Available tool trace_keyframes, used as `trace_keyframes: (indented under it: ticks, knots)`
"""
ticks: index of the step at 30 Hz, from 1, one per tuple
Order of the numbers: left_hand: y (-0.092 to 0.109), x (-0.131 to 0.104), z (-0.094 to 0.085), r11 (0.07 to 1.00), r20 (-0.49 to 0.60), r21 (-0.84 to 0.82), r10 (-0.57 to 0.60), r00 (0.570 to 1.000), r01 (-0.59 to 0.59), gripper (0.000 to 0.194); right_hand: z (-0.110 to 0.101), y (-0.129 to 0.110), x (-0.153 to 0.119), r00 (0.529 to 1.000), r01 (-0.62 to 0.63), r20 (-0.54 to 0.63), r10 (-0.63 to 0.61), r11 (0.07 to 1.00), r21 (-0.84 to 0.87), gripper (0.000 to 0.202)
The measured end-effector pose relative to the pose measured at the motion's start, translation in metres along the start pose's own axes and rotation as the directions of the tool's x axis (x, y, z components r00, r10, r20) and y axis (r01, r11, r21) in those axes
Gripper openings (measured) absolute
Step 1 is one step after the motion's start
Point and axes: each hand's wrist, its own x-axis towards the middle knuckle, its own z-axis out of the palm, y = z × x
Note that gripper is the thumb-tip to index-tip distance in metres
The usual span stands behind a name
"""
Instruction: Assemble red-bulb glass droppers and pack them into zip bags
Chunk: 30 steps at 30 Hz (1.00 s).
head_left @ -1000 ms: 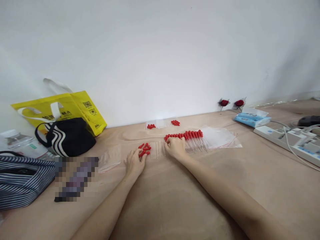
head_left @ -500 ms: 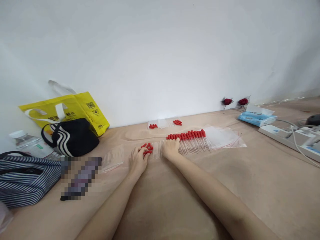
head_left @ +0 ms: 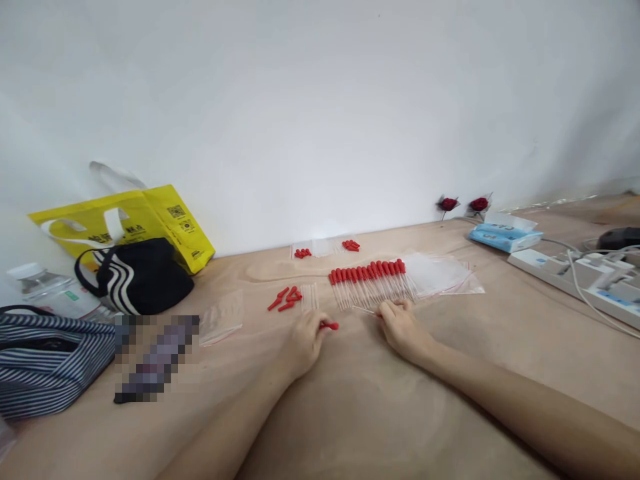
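Red bulb (head_left: 332, 327) near thin, seemingly clear tube (head_left: 364, 310)

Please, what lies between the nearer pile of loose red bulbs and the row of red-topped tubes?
A few plain clear tubes lie there, side by side; the head view shows this.

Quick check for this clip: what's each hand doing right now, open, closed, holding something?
Left hand: closed, holding a red bulb.
Right hand: closed, holding a clear tube near one end.
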Motion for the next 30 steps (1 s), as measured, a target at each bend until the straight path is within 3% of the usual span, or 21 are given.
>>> trace_keyframes:
  ticks: [2,5,10,13,16,20,30]
  knots:
    - [0.012,0.0,0.005,0.996,0.097,-0.044,0.081,0.992,-0.077,0.027,-0.001,0.008,-0.01,0.998,0.025,-0.054,-0.023,0.999,0.037,0.024]
    - [0.021,-0.001,0.008,0.991,0.122,-0.068,0.123,0.985,-0.115,0.037,-0.003,0.012,-0.014,0.996,0.024,-0.093,-0.019,0.998,0.051,0.032]
    - [0.02,-0.002,0.007,0.97,-0.002,-0.216,-0.113,0.994,0.11,0.014,-0.009,0.004,-0.01,0.998,0.057,-0.024,-0.055,0.993,0.1,0.038]
    - [0.018,-0.003,0.004,0.957,0.031,-0.21,-0.197,0.98,0.199,0.006,-0.014,0.0,-0.009,0.998,0.067,0.007,-0.069,0.985,0.161,0.027]
    - [0.017,-0.004,0.001,0.973,0.062,-0.151,-0.17,0.984,0.177,0.008,-0.017,-0.001,-0.009,0.998,0.051,0.034,-0.059,0.977,0.205,0.02]
    - [0.015,-0.004,0.004,0.983,0.01,-0.107,-0.147,0.989,0.148,0.024,-0.018,-0.001,-0.008,0.998,0.026,0.053,-0.041,0.966,0.259,0.02]
    - [0.018,-0.001,0.012,0.994,0.004,-0.039,-0.098,0.995,0.098,0.014,-0.016,-0.014,-0.003,0.996,0.051,0.049,-0.069,0.95,0.307,0.016]
